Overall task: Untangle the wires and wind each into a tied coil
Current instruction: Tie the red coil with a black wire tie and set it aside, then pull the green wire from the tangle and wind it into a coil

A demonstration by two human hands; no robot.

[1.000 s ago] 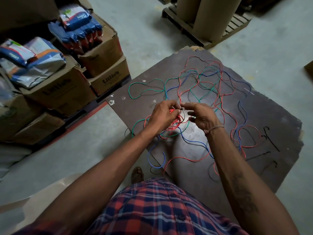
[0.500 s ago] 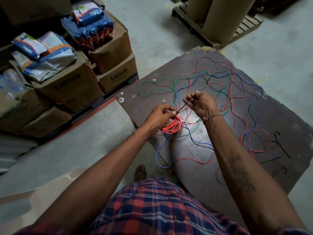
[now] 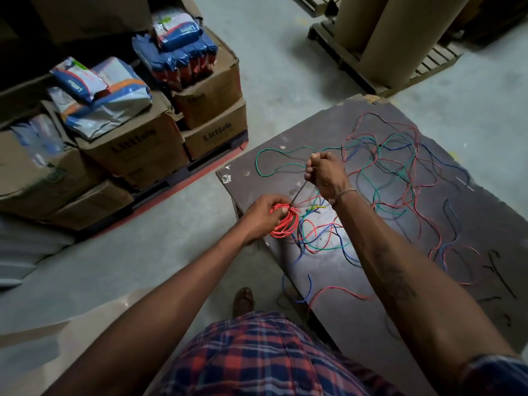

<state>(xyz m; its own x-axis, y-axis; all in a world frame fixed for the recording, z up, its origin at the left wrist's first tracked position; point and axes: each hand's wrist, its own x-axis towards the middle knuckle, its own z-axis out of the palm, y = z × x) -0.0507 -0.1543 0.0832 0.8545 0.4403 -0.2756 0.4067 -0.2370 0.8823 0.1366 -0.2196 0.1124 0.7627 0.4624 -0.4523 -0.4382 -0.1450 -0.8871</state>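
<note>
A red wire coil (image 3: 285, 222) of several loops sits in my left hand (image 3: 264, 214) at the near left corner of the dark board (image 3: 357, 324). A thin black tie (image 3: 298, 192) runs taut from the coil up to my right hand (image 3: 325, 172), which is closed on its far end. Loose red, green and blue wires (image 3: 394, 167) lie tangled across the board beyond and to the right of my hands. More loops (image 3: 320, 238) lie just under the coil.
Stacked cardboard boxes (image 3: 137, 150) with blue and white packets (image 3: 100, 95) stand on a pallet to the left. Brown cardboard rolls (image 3: 385, 32) stand on a wooden pallet at the back. Short black ties (image 3: 497, 272) lie on the board's right side. My sandalled foot (image 3: 243, 301) is on the concrete floor.
My right hand has pulled the black tie up and away from the coil, drawing it taut. My left hand keeps the red coil, now lower and to the left.
</note>
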